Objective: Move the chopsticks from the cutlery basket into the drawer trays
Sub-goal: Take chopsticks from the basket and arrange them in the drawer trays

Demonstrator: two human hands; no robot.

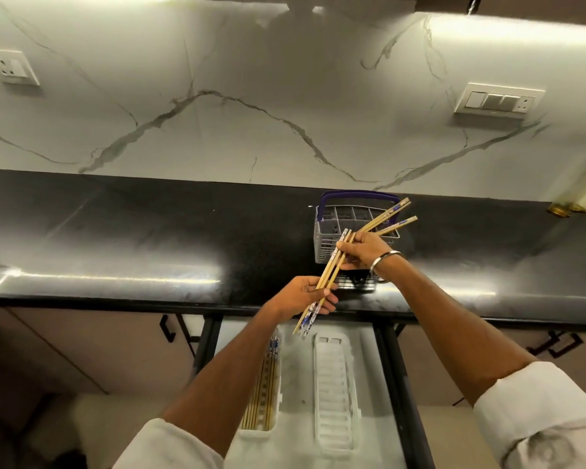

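Observation:
A grey cutlery basket (329,240) with a purple handle stands on the black counter. My right hand (366,252) grips a few wooden chopsticks (388,218) that slant up and right over the basket. My left hand (307,294) grips another bundle of chopsticks (332,265) over the counter's front edge, their patterned ends pointing down toward the drawer. Both bundles cross near my right fingers. In the open drawer below, the left white tray (274,411) holds several chopsticks (266,384). The right white tray (334,384) shows only its ribbed floor.
The black counter (132,238) runs left to right under a marble backsplash with switch plates (498,101). The drawer's dark rails (391,360) flank the trays. Cabinet handles (168,328) sit on both sides. A gold-based object (562,208) stands at the far right.

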